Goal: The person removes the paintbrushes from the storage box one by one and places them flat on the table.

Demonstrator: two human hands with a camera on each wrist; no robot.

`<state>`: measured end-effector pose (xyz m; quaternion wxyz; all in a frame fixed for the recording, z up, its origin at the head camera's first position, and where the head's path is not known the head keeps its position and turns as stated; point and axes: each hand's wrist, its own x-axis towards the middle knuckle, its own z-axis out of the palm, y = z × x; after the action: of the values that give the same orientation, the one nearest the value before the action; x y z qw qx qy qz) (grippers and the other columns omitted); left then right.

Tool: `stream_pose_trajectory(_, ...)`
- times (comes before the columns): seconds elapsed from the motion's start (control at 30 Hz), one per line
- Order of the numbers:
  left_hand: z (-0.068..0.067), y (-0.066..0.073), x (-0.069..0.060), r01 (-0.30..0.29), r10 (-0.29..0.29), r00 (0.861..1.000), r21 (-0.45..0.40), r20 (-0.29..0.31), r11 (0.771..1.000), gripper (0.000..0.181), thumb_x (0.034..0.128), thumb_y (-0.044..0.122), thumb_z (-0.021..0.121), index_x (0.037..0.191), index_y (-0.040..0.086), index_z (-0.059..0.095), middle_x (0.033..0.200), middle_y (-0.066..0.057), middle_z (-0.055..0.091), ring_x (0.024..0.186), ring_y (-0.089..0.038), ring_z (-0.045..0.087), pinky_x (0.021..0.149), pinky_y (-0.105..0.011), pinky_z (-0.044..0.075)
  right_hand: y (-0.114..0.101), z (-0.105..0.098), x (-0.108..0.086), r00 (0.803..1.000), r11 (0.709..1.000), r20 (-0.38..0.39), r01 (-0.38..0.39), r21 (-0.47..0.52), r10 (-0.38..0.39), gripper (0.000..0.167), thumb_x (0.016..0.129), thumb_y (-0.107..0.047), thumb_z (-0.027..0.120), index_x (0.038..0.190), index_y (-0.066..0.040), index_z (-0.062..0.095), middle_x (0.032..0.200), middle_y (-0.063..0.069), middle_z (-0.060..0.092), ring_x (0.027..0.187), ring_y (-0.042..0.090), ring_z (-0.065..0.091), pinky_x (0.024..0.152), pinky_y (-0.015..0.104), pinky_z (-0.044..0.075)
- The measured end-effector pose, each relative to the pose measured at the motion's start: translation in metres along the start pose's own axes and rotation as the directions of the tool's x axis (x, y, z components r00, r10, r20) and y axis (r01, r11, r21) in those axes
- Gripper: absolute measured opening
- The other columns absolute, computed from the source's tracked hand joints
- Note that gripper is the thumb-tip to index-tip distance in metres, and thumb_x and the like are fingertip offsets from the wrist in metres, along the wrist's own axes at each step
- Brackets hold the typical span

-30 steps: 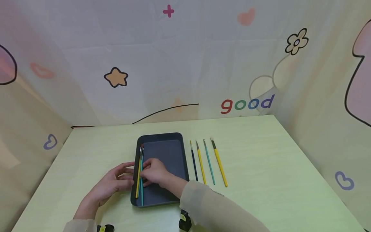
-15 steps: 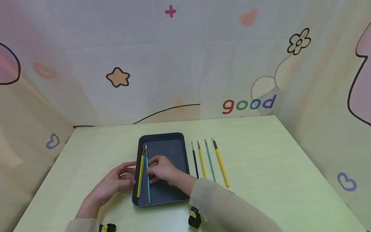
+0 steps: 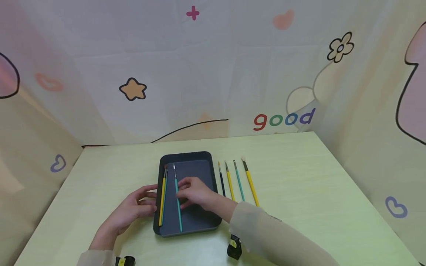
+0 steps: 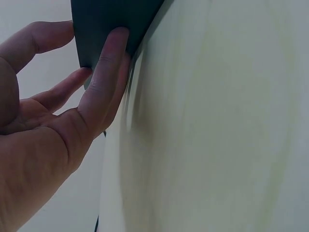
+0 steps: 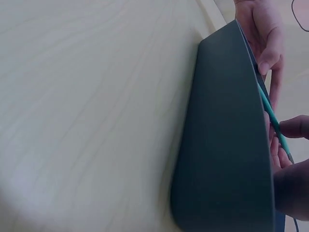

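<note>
A dark grey rectangular tray (image 3: 196, 166) lies on the table. Inside it my right hand (image 3: 196, 194) pinches a teal paintbrush (image 3: 179, 216) between thumb and fingers, bristle end pointing away; the right wrist view shows the teal handle (image 5: 268, 106) there too. Near the tray's left wall lie a yellow paintbrush (image 3: 161, 207) with reddish bristles and, close beside it, another teal paintbrush (image 3: 164, 201). My left hand (image 3: 128, 210) rests against the tray's outer left side. In the left wrist view its fairly straight fingertips (image 4: 116, 41) touch the tray wall.
Right of the tray, a dark blue paintbrush (image 3: 222, 184), a slim yellow one (image 3: 229, 181), a teal one (image 3: 239, 181) and a thicker yellow one (image 3: 250, 183) lie in a row. My right sleeve (image 3: 266, 229) covers their lower ends. A patterned cloth (image 3: 199, 74) hangs behind the table.
My right hand has moved rightward inside the tray with the teal paintbrush, away from the two brushes by the left wall. The left hand stays at the tray's side.
</note>
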<state>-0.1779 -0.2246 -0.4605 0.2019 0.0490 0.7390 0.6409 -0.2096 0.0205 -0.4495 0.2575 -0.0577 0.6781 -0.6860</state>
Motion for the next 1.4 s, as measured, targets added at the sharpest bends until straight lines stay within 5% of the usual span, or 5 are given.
stream_pose_trajectory(0.5, 0.0, -0.001, 0.002, 0.018, -0.018, 1.0, 0.017, -0.01, 1.0, 0.072, 0.0904, 0.0, 0.069, 0.155, 0.003, 0.037, 0.137, -0.025, 0.05, 0.113, -0.031, 0.064, 0.088, -0.043, 0.058, -0.013, -0.037, -0.018, 0.999, 0.998, 0.042, -0.013, -0.053, 0.015, 0.043, 0.094, 0.004, 0.064, 0.134, 0.014, 0.051, 0.116, 0.027, 0.065, 0.084, 0.02, 0.067, 0.072, 0.04, 0.062)
stream_pose_trajectory(1.4, -0.003, -0.002, -0.001, 0.006, -0.006, 1.0, -0.006, 0.017, 1.0, 0.073, 0.0917, 0.0, 0.069, 0.156, 0.002, 0.035, 0.139, -0.027, 0.048, 0.115, -0.032, 0.063, 0.089, -0.043, 0.058, -0.017, -0.096, -0.074, 0.999, 0.997, -0.011, -0.051, -0.051, 0.051, 0.05, 0.093, -0.003, 0.065, 0.137, 0.011, 0.048, 0.122, 0.023, 0.059, 0.091, 0.023, 0.061, 0.078, 0.042, 0.062)
